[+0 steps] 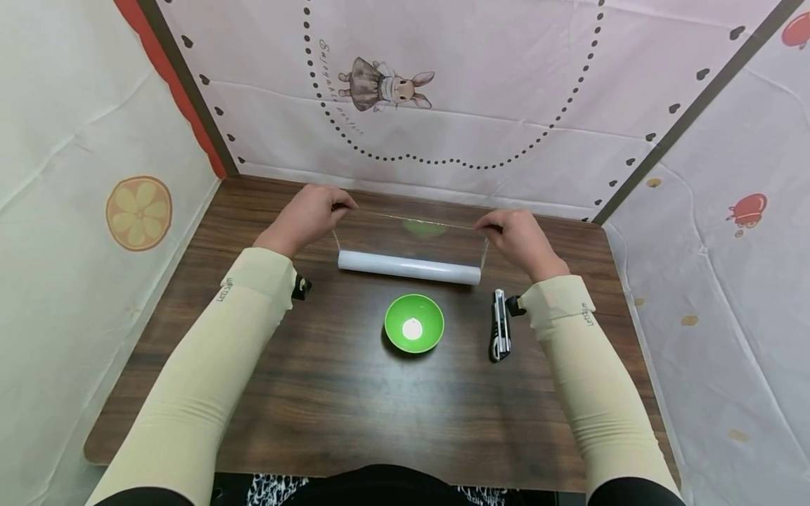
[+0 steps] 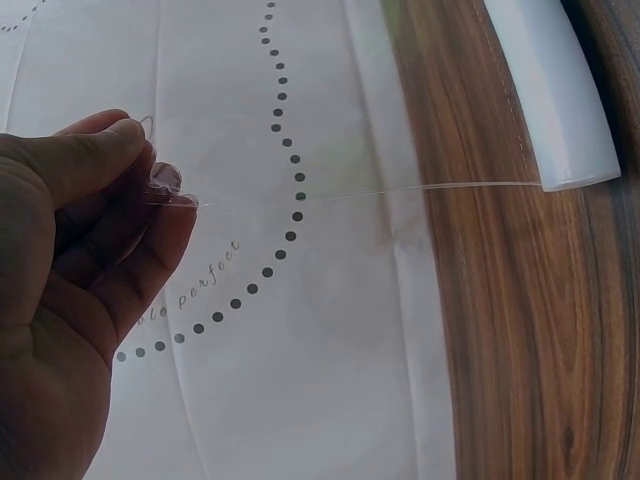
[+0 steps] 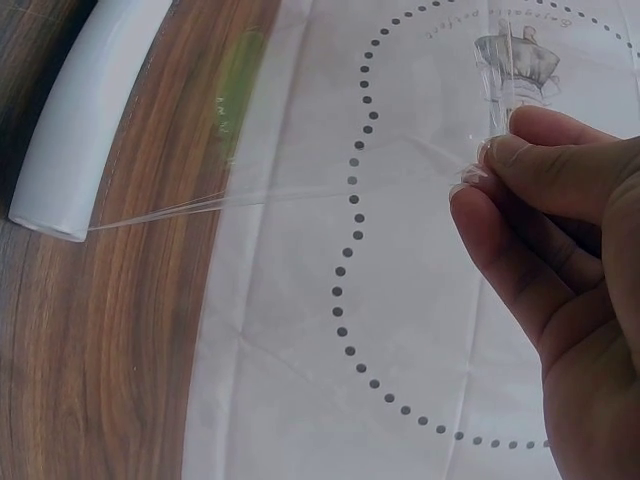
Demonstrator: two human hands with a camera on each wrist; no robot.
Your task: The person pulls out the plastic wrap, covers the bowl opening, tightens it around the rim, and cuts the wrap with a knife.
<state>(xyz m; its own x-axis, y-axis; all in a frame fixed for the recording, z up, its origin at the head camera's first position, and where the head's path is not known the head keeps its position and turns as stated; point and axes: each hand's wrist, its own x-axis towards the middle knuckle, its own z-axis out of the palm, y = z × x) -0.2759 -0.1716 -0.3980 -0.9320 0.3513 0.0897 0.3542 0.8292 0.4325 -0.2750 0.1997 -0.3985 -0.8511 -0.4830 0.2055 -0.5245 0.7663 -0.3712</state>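
Note:
A white roll of plastic wrap [image 1: 408, 268] lies crosswise on the table, with a clear sheet of film [image 1: 387, 236] drawn out from it toward the back wall. At the sheet's left corner, my left hand [image 1: 311, 216] pinches the bunched edge between thumb and fingers. My right hand [image 1: 520, 239] pinches the right corner the same way. Between the hands the free edge runs fairly straight, raised off the table. In the right wrist view the film [image 3: 215, 205] gathers into narrow folds along its side. A green bowl [image 1: 414, 323] stands in front of the roll.
To the right of the bowl lies a utility knife [image 1: 500, 326], near the right wrist. A pale green patch [image 1: 424, 228] shows at the film; whether it is a reflection, I cannot tell. Printed white sheets [image 1: 481, 77] hang around the wooden table [image 1: 329, 407].

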